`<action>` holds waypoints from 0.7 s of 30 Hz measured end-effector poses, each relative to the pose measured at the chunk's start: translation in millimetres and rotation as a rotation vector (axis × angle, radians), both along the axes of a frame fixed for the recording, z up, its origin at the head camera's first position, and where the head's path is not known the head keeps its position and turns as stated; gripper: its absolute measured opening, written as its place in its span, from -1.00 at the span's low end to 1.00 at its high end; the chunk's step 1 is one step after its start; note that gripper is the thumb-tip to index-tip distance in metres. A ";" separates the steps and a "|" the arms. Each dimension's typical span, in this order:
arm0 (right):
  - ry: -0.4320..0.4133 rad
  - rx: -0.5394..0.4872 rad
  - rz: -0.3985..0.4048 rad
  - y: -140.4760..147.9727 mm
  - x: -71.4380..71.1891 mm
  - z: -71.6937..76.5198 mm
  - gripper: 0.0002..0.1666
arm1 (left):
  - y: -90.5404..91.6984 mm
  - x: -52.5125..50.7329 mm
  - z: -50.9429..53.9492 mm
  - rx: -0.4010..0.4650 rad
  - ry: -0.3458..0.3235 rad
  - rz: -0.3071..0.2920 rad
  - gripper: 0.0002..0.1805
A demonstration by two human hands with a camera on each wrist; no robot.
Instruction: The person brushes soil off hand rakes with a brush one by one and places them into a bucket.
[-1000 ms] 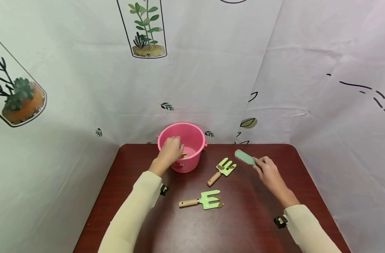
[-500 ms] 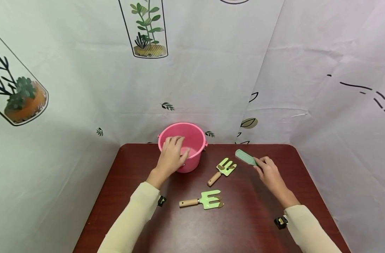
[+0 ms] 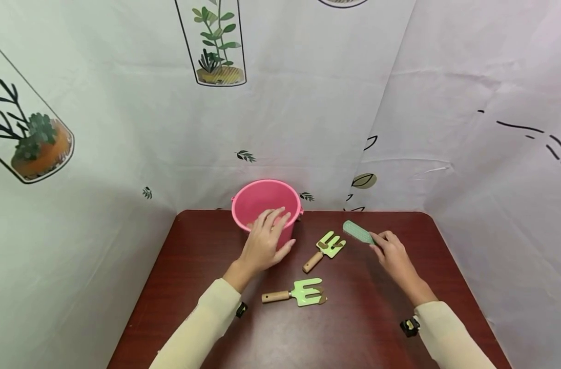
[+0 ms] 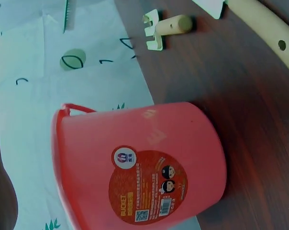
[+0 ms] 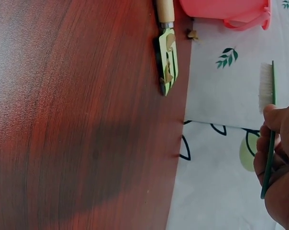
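A pink bucket [image 3: 266, 190] stands at the back of the table; its red label [image 4: 149, 187] faces me in the left wrist view. My left hand [image 3: 263, 246], fingers spread and holding nothing, hovers at the bucket's front rim; whether it touches the rim I cannot tell. On the right, my right hand [image 3: 393, 254] grips a green brush [image 3: 357, 231] by its handle, above the table. White bristles [image 5: 266, 86] show on it in the right wrist view. Between the hands lie two light-green garden hand forks, one near the bucket [image 3: 330, 244] and one nearer me [image 3: 305, 292], both brown-smeared.
The dark red-brown table [image 3: 354, 328] ends at a white cloth wall [image 3: 308, 128] printed with plants. A small brown bit [image 5: 193, 35] lies by the table's back edge near the bucket in the right wrist view.
My left hand has come out of the bucket toward me and right, its fingers spreading from a curled pose. My right hand holds the brush in nearly the same place.
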State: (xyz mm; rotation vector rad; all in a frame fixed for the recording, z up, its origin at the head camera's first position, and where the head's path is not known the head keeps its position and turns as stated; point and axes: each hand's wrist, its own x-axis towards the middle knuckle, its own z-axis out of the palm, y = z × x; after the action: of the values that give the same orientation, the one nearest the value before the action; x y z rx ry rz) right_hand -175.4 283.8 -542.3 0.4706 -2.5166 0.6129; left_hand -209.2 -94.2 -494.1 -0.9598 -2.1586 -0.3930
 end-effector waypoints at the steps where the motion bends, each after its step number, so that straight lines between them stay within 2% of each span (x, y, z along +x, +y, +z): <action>1: 0.001 0.001 0.001 0.0 0.2 0.2 -0.53 | 0.6 1.4 -0.8 -0.001 0.002 -0.030 -0.24; 4: 0.000 0.005 0.003 0.0 0.7 0.4 -0.53 | 3.0 6.6 -4.5 0.005 0.017 -0.140 -0.31; 7: -0.010 0.011 0.002 -0.5 1.5 0.8 -0.53 | 5.2 13.0 -13.4 0.005 0.064 -0.246 -0.41; 10: -0.013 0.012 -0.002 -1.3 1.8 1.3 -0.53 | 5.7 18.8 -25.9 -0.018 0.096 -0.306 -0.46; 16: 0.002 0.009 -0.001 -1.3 0.8 3.2 -0.54 | 2.2 24.3 -52.9 -0.099 0.055 -0.330 -0.40; 21: 0.000 0.007 -0.003 -0.5 1.5 3.3 -0.54 | -2.0 28.1 -74.0 -0.208 -0.061 -0.289 -0.38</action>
State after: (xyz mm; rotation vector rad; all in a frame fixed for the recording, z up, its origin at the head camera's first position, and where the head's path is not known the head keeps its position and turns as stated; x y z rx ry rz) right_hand -173.9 283.4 -538.9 0.4701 -2.5195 0.6025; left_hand -181.1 -96.2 -568.1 -1.4014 -2.1502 -0.3423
